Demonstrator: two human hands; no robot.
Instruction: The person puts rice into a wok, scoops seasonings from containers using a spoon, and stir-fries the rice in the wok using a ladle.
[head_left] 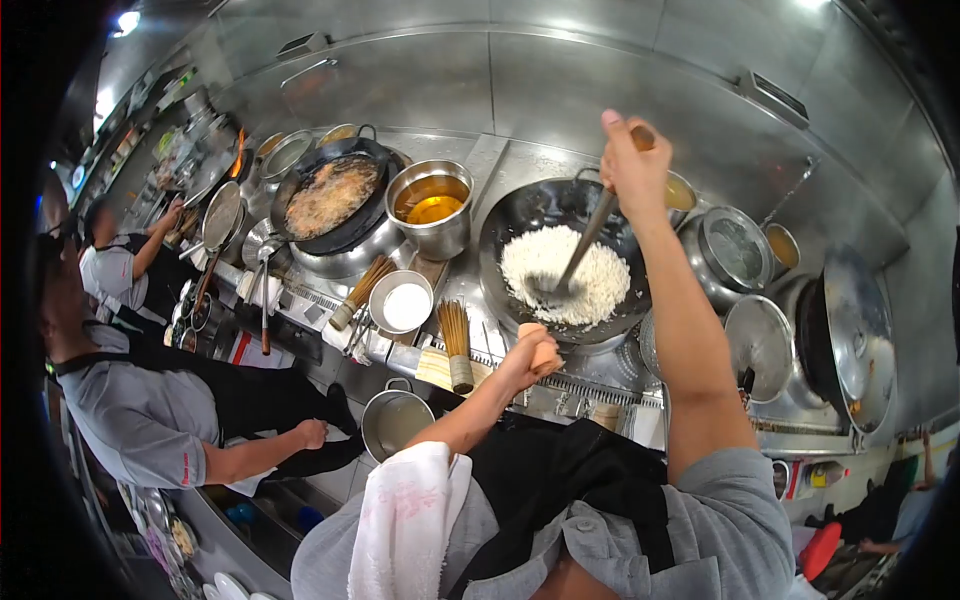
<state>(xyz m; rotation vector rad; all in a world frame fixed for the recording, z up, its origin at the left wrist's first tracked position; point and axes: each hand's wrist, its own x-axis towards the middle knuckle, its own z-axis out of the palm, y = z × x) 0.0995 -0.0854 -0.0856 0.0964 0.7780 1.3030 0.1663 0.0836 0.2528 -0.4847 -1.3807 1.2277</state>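
A large dark wok [505, 225] on the range in front of me holds a mound of white rice [615, 270]. My right hand [632, 172], raised above the wok's far right side, is closed around the wooden-ended handle of a ladle [590, 235]. The ladle slants down to the left, and its head lies partly hidden in the rice. At the near rim, my left hand [528, 360] is closed on what looks like the wok's handle, mostly covered by the fingers. Left of that hand lies a bamboo brush [455, 340], next to a bowl of white contents [407, 305].
Left of the wok stand a metal pot of yellow oil [432, 205] and another wok [335, 195] with bubbling brown contents. A bucket [395, 420] is below the counter edge. Pots and a strainer [758, 345] crowd the right. A co-worker [150, 400] stands at left; another is farther back.
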